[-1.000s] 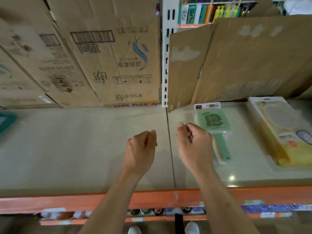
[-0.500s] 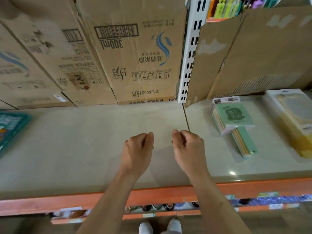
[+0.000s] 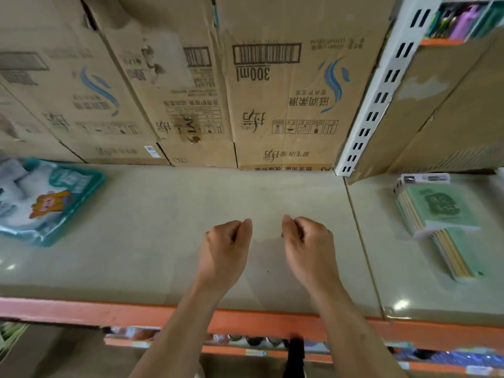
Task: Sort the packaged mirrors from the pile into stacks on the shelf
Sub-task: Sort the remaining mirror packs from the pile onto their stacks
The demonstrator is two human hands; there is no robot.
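1. A person's left hand point(image 3: 226, 246) and right hand point(image 3: 308, 241) hover side by side above a pale beige shelf board point(image 3: 163, 227), backs of the hands up, with a narrow gap between them
2. Both hands are curled into loose fists, each thumb resting against the bent forefinger; neither hand holds anything that can be seen
3. The stack of green packaged hand mirrors with white header cards point(image 3: 439, 214) lies flat on the shelf well out to the right of the right hand, past the seam between two boards; their handles point toward the front edge and neither hand touches them
4. Far to the left of the left hand lies a teal-edged plastic package with an orange cartoon figure point(image 3: 49, 197), partly cut off by the frame; its contents are too blurred to tell
5. Beyond the knuckles, brown cardboard cartons point(image 3: 283, 105) with upside-down print reading "300ml" line the back of the shelf
6. A white slotted metal upright point(image 3: 381, 91) rises beyond and to the right of the right hand
7. Under the forearms, nearer than the wrists, runs the orange front rail of the shelf point(image 3: 81, 312)
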